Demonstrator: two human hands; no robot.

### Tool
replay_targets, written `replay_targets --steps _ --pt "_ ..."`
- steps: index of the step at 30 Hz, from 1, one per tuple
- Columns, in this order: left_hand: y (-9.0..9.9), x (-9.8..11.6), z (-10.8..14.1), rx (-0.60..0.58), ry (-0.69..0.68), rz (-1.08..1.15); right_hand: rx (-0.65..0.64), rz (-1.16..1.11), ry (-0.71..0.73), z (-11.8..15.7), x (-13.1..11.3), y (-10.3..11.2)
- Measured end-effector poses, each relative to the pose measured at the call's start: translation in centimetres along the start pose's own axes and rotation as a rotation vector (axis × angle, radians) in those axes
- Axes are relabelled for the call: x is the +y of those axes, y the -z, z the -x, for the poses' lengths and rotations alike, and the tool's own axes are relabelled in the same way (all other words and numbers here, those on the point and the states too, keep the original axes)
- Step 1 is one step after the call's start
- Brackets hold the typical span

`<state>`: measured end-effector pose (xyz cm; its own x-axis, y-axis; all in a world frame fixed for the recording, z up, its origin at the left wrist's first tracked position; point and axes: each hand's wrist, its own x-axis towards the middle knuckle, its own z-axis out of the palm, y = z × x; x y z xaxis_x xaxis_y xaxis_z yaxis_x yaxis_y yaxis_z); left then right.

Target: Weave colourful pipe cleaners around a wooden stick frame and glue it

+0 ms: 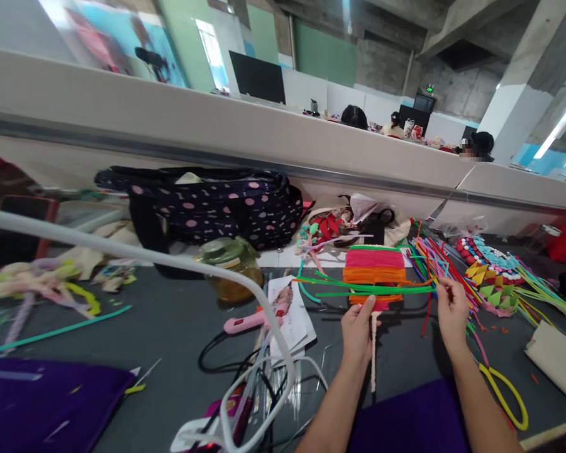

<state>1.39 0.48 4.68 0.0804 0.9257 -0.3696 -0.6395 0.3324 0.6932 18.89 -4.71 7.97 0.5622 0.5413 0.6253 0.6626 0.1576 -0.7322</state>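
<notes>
Laying the green stems [387, 290] flat probably calls for keeping them level, with even tension. The left hand [358, 333] is gripping the lower edge of the striped panel [375, 259] above the table [170, 340], fingers nearly closed; the right hand [453, 311] is pinching the stems' right ends.

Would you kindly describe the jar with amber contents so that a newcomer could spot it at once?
Find the large dark spotted bag beside the white partition. In front of it, on the dark tabletop, stands a rounded jar. Its green lid and amber contents set it apart from the pink tool nearby.
</notes>
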Motion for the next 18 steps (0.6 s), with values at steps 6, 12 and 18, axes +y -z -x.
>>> replay_targets --steps 6,12,18 --pt "-0.2 0.1 0.1 0.020 -0.046 0.034 -0.095 -0.763 -0.770 2.7 0.7 -1.4" --pt "-0.1 -0.8 -0.1 -0.015 -0.062 0.009 -0.252 -0.972 -0.950 3.2 -1.7 -4.6" --pt "-0.1 -1.1 0.0 -0.035 -0.088 -0.034 -0.087 -0.936 -0.942 2.6 -1.8 -5.9"
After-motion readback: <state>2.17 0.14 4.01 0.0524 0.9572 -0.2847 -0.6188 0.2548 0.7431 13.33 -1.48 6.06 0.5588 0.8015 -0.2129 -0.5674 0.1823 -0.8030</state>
